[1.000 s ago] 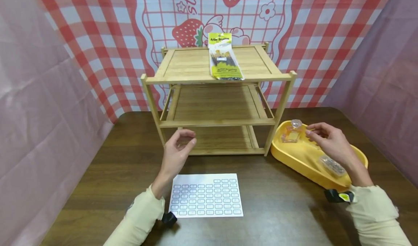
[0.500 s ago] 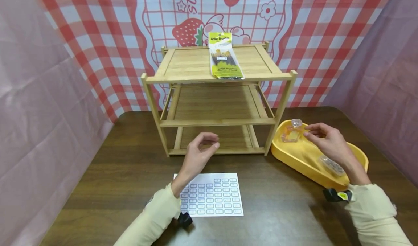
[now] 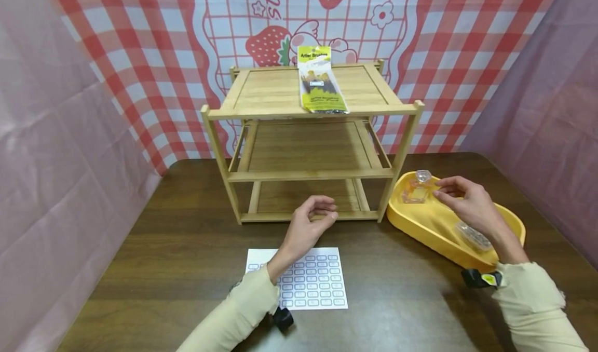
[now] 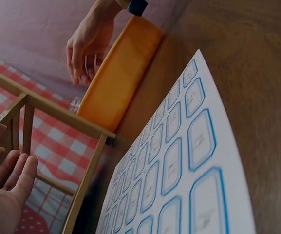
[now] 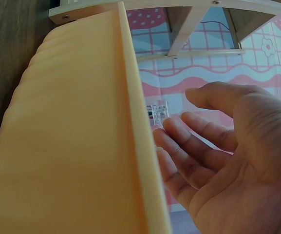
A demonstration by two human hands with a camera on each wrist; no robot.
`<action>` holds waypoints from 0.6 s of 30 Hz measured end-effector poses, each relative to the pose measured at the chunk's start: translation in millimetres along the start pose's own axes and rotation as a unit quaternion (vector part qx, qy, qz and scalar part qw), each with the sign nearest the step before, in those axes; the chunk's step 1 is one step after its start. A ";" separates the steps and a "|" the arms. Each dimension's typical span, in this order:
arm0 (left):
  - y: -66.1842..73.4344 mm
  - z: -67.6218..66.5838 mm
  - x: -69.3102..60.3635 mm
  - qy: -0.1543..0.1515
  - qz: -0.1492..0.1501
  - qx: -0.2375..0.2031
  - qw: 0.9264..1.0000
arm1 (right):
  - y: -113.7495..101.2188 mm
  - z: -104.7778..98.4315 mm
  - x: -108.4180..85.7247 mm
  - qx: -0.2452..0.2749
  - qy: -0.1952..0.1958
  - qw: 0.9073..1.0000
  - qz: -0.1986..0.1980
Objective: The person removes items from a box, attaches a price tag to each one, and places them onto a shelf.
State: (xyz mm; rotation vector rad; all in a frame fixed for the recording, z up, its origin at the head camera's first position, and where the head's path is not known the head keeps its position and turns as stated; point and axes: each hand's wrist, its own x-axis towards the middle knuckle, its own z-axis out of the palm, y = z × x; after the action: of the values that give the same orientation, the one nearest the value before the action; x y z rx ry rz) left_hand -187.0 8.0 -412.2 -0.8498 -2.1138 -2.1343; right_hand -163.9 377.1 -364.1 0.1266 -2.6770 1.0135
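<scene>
My left hand (image 3: 308, 230) hovers in front of the wooden rack's bottom shelf, above a white sheet printed with rows of blue-outlined labels (image 3: 322, 279). Its fingers are loosely bent and hold nothing. Over the yellow tray (image 3: 430, 238) at the right hangs my right hand (image 3: 469, 206), fingers relaxed, with nothing between them. Just left of its fingertips, a clear perfume bottle with pinkish liquid (image 3: 416, 191) stands in the tray. Beneath the right wrist lies a small clear plastic box (image 3: 474, 235), its contents too small to tell. In the right wrist view the tray's wall (image 5: 72, 131) hides most of the bottle.
A three-tier wooden rack (image 3: 310, 175) stands at the back of the brown table (image 3: 154, 258). On its top shelf lies a yellow-and-clear packet of artist brushes (image 3: 322, 87). A red checked cloth (image 3: 135, 45) hangs behind, with pinkish cloths at both sides.
My left hand has moved right across the front of the rack and slightly nearer, uncovering the sheet's left edge. The right hand has barely moved.
</scene>
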 end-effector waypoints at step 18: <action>-12.6 41.5 11.2 -0.012 -0.017 -0.020 1.000 | 2.9 6.0 7.1 -0.001 0.007 1.000 -0.010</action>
State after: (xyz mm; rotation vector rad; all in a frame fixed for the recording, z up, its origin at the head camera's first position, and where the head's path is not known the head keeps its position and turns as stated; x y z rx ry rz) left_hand -186.4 51.7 -422.2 -0.8524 -2.1198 -2.2014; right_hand -172.6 375.4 -368.2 0.1445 -2.6581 1.0022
